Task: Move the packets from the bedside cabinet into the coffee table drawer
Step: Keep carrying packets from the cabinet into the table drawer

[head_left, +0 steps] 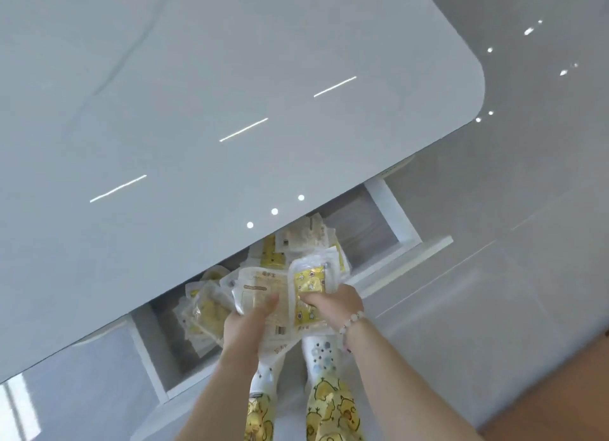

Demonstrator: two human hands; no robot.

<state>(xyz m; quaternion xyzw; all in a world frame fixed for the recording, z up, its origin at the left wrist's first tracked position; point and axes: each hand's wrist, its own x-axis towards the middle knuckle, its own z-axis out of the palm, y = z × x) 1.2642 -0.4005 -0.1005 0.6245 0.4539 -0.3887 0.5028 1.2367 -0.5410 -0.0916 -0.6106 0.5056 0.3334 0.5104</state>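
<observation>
The white drawer (pixel 395 206) of the coffee table (pixel 197 111) stands pulled out under the tabletop's near edge. Several clear packets with yellow prints (pixel 296 243) lie piled inside it. Over the drawer's front, my left hand (pixel 245 328) holds a pale printed packet (pixel 263 289) with the thumb on top. My right hand (pixel 336 304), with a bead bracelet at the wrist, grips a yellow cartoon-print packet (pixel 309 280) beside it. Both held packets overlap the pile below.
The glossy pale tabletop overhangs the rear of the drawer and reflects ceiling lights. Grey tiled floor (pixel 494 275) lies to the right, with a wooden surface (pixel 560 391) at the lower right. My white slippers (pixel 321 355) stand just before the drawer front.
</observation>
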